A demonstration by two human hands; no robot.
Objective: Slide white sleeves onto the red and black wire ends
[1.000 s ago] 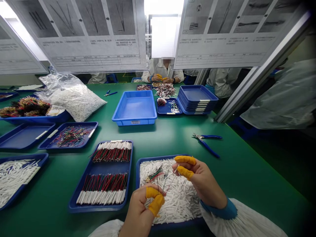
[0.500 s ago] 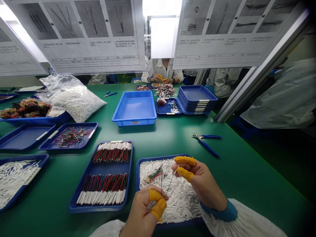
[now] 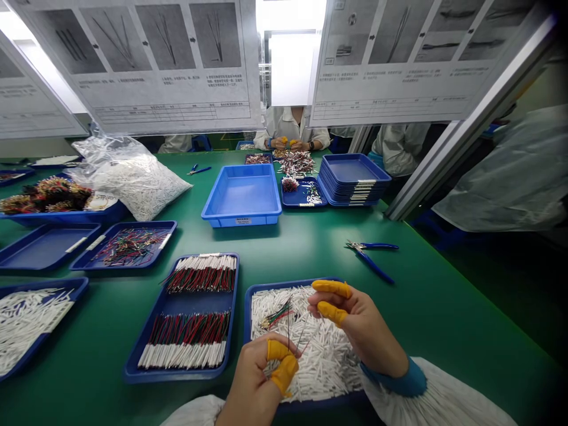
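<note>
My left hand, with yellow finger cots on thumb and forefinger, pinches a few thin wires. Their dark, greenish and red ends fan out above the fingertips. To the upper right, my right hand also wears yellow cots; its thumb and forefinger are apart, with nothing visible between them. Below both hands lies a heap of short white sleeves in a blue tray. A small bunch of coloured wires rests on the sleeves. Left of it, a blue tray holds two rows of wires with white-sleeved ends.
Blue-handled cutters lie at the right. Behind are a light-blue bin, stacked trays and a bag of white pieces. More trays stand left. A co-worker sits opposite; instruction sheets hang overhead.
The right thumb and forefinger have let go of the wire end they held, and that hand has shifted slightly left. My left hand keeps its pinch on the wires, almost unmoved.
</note>
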